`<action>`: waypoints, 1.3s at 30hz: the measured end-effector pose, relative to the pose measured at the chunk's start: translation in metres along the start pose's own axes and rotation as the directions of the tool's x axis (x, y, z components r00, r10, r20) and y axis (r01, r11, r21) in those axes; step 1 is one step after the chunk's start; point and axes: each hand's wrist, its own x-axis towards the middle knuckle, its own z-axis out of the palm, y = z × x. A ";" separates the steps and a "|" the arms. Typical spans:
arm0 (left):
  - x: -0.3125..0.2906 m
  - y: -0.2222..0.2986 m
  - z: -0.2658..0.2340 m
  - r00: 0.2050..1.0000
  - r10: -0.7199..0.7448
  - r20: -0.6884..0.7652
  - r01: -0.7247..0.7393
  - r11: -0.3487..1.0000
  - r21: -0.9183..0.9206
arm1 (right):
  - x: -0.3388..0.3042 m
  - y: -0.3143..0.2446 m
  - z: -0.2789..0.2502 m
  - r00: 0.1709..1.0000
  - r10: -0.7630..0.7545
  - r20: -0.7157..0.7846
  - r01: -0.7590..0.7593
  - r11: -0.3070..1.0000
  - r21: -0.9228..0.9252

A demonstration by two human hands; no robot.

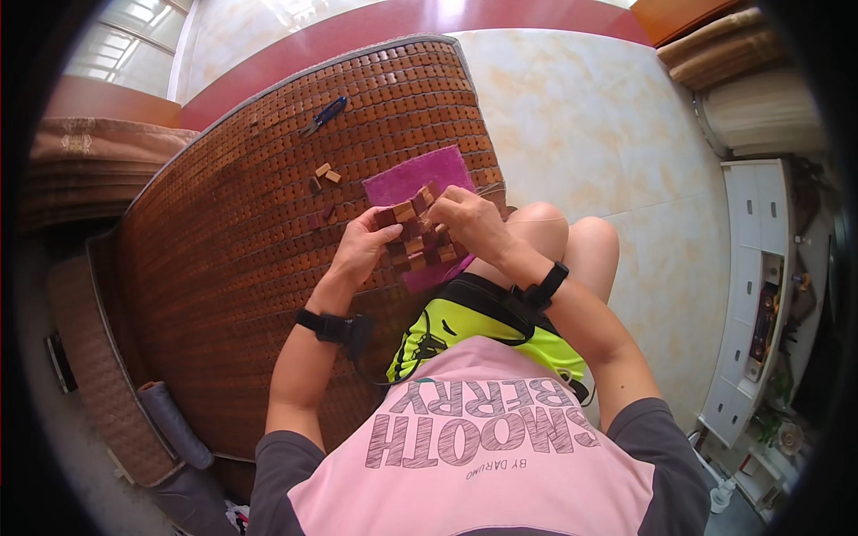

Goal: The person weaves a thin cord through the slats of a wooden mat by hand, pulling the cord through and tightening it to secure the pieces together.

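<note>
A small checkered piece of wooden tiles (413, 230), in dark reddish-brown and light tan, is held tilted over my lap. My left hand (361, 241) grips its left side, with the thumb lying on top of the tiles. At its upper right, my right hand (466, 220) is closed in a pinch against the tiles. What sits between those fingertips is too small to make out, and the hand covers part of the piece. A magenta cloth (416, 177) lies beneath and beyond both hands.
A brown tile mat (232, 259) covers the surface at my left. On it lie blue-handled snips (327, 114), several loose light and dark tiles (333, 177), and reddish tiles (328, 212). White cabinets (746, 268) stand at the right, past the pale tiled floor (581, 116).
</note>
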 end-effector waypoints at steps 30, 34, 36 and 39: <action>0.001 -0.002 0.004 0.998 -0.066 -0.015 0.062 0.985 -0.164 | 0.002 -0.003 0.000 0.993 -0.118 -0.026 0.115 0.988 -0.101; 0.001 -0.003 0.002 0.998 -0.061 -0.017 0.057 0.985 -0.161 | 0.000 -0.004 0.003 0.995 -0.089 -0.037 0.084 0.988 -0.126; 0.001 -0.003 0.001 0.998 -0.058 -0.016 0.055 0.987 -0.154 | -0.001 -0.004 0.003 0.996 -0.079 -0.028 0.075 0.989 -0.129; 0.001 -0.005 -0.002 0.998 -0.058 0.000 0.057 0.985 -0.162 | -0.001 -0.005 0.004 0.997 -0.065 -0.029 0.062 0.993 -0.097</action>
